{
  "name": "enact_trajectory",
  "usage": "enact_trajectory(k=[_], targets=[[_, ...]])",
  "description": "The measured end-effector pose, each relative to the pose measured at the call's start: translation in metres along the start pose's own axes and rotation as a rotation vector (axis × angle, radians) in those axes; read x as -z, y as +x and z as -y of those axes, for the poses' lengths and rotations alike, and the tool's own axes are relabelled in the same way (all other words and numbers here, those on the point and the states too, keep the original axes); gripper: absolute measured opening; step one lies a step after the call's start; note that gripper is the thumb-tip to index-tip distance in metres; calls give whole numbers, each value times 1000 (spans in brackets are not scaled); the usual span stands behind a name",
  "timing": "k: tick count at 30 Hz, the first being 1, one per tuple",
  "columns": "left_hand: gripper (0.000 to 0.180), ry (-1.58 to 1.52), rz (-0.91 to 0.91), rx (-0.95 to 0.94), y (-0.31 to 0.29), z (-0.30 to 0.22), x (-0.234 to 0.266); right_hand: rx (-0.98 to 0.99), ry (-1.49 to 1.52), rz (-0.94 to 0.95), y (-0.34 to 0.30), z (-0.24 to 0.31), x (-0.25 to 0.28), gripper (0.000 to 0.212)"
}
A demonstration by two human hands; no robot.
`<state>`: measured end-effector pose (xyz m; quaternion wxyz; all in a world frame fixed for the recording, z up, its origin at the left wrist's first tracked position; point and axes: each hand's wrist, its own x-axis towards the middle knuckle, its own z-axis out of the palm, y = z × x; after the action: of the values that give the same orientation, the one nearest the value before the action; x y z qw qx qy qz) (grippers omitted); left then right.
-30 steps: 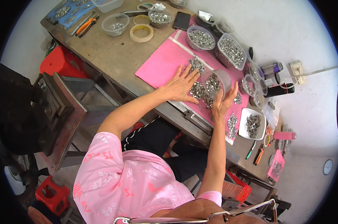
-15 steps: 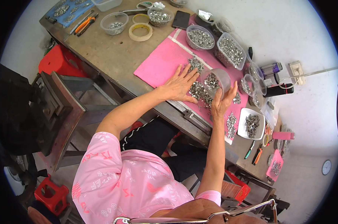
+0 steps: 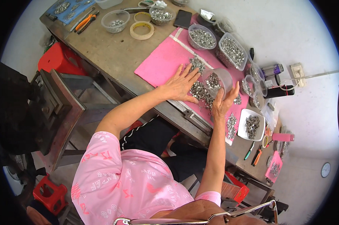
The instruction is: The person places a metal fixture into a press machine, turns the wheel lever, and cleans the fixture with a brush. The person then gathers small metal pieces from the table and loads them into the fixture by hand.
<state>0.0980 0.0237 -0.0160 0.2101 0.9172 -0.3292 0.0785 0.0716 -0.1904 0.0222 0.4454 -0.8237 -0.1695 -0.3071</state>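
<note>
Past the left end of my landmark, the pink rectangular mat, a cream-coloured ring of tape lies on the brown wooden surface. On the mat, my left hand is palm down, fingers spread, its fingertips at the heap of small shiny metal pieces. Right of it, over the mat, the clear round plastic tub leans toward the heap with pieces inside; my right hand grips its wall, thumb pressed against it, though I cannot tell how the hidden fingertips sit. I judge a low, steady tilt best, with the spread fingers fencing loose pieces away from the white square dish by the mat's right end.
</note>
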Motion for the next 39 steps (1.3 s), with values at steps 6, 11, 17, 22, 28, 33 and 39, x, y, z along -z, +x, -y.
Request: enact_trajectory(k=[6,11,17,22,28,33,39], targets=[[116,10,6,9,-2,1,-2,-4,-1,3,1,4,-2,71],[115,13,11,4,1,0,0,6,0,0,1,2,0,71],[114,12,12,7,0,0,1,39,-62,20,-2,-6,1,73],[114,4,12,8,-1,0,1,41,-43,21,-2,-7,0,74],[114,1,21,11,1,-1,1,7,-33,18,-1,-8,1,76],[116,-12,-23,-4,0,3,-6,34,-67,56,-1,-3,-1,73],[113,-11,-6,2,0,1,-4,104,-164,64,0,-7,0,79]])
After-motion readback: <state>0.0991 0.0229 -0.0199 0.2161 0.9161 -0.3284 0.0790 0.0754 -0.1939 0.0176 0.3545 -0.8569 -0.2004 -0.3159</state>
